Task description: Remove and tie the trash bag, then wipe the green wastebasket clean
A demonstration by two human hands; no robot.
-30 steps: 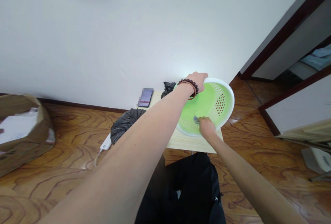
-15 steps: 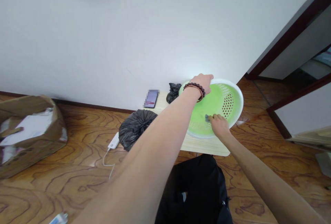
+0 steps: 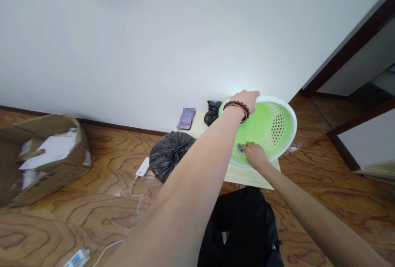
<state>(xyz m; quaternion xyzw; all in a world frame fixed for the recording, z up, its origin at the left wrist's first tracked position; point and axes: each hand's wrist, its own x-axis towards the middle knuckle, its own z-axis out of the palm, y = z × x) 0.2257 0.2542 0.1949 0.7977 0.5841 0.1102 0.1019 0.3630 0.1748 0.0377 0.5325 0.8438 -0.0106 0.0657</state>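
Note:
A round plastic colander (image 3: 262, 121), green inside with a white rim, rests tilted on a small pale wooden table (image 3: 247, 176). My left hand (image 3: 246, 98), with a dark beaded bracelet at the wrist, is closed over the colander's far rim. Inside the near part of the colander, the fingers of my right hand (image 3: 254, 153) pinch a small grey wad (image 3: 240, 147) against the green surface. Its exact kind is too small to make out, though it could be a scrubber or a bit of cloth.
A smartphone (image 3: 187, 119) and a small black plastic bag (image 3: 212, 112) lie beside the colander. Left of the table are a large knotted black bag (image 3: 169, 152), a white power strip (image 3: 142, 167) and a cardboard box (image 3: 58, 176). A black backpack (image 3: 243, 226) stands in front.
My right hand has slid the grey wad left and slightly toward me inside the colander. My left hand stays on the rim. The whole view has shifted a little.

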